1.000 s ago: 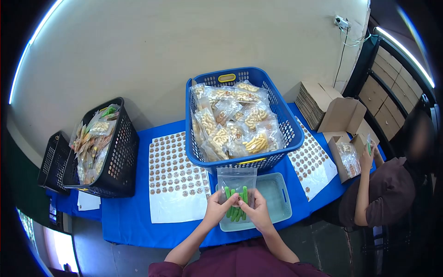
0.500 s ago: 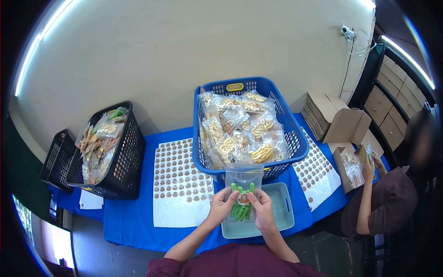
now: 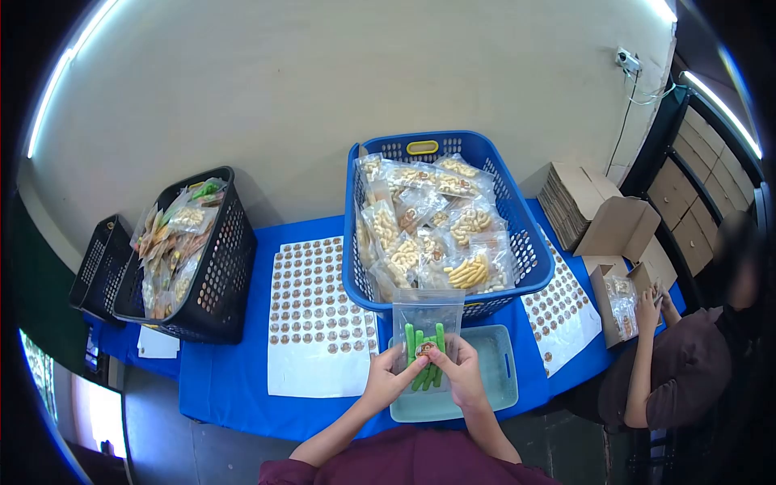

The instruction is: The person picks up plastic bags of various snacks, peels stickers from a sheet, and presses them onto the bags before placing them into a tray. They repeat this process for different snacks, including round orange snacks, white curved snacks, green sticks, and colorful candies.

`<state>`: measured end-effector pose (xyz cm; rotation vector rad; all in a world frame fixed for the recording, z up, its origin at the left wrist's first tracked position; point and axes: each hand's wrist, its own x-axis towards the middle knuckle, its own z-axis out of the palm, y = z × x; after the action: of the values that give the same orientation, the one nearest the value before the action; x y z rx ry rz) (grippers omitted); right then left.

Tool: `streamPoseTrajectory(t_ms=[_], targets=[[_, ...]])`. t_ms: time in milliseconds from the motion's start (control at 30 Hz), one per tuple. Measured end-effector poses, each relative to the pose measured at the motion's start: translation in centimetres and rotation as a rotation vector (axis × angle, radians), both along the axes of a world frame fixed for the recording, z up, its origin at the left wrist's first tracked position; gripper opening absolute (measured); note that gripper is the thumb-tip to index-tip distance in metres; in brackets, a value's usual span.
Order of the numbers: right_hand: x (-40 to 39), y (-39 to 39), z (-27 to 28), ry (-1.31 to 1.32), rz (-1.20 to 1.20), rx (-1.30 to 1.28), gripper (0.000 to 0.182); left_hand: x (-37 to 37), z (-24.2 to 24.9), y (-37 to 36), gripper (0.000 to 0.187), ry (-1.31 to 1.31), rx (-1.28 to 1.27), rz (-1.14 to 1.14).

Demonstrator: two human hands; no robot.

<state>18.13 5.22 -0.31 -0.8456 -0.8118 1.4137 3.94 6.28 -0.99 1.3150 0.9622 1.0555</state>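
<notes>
Between my two hands is a clear zip bag of green stick-shaped pieces, with a small round sticker on its front. My left hand is closed on the bag's left side, its thumb lying beside the sticker. On the right side my right hand grips the bag, the thumb pressing at the sticker's edge. Most of the fingers are hidden behind the bag. Beneath it a pale green tray stands at the table's front edge. Just beyond the bag is a blue basket heaped with packed bags.
Sheets of round stickers lie left and right of the basket. A black basket of packets and another black basket stand at the left. At the right, a co-worker handles something by an open carton, near stacked flattened cardboard.
My right thumb has moved inward onto the sticker, and both thumbs are closer together. The view has shifted slightly. The co-worker's hands have come lower by the carton.
</notes>
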Motion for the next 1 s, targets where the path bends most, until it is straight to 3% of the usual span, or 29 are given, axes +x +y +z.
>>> streamPoseTrajectory(t_ms=[267, 467, 567, 667, 833, 1000], targets=[[-0.5, -0.1, -1.0, -0.221, 0.007, 0.068, 0.013, -1.7, -1.9, 0.2, 0.033, -0.18, -0.167, -0.13], [-1.8, -1.0, -0.5, -0.261, -0.068, 0.07, 0.012, -0.9, -2.7, 0.1, 0.024, -0.015, -0.06, 0.095], [-1.9, -1.4, 0.0, -0.29, -0.033, 0.101, 0.013, -0.3, -3.4, 0.1, 0.024, -0.089, 0.01, 0.206], [-0.4, -1.5, 0.1, -0.504, 0.064, 0.26, 0.015, -0.1, -2.6, -0.2, 0.025, -0.099, 0.056, 0.217], [-0.4, -2.8, 0.5, -0.281, -0.006, 0.11, 0.015, 0.1, -2.2, -1.2, 0.026, 0.168, 0.32, 0.176], [-0.4, -4.1, 0.3, -0.18, -0.057, 0.058, 0.014, 0.6, -2.5, -2.4, 0.026, -0.053, 0.207, 0.15]])
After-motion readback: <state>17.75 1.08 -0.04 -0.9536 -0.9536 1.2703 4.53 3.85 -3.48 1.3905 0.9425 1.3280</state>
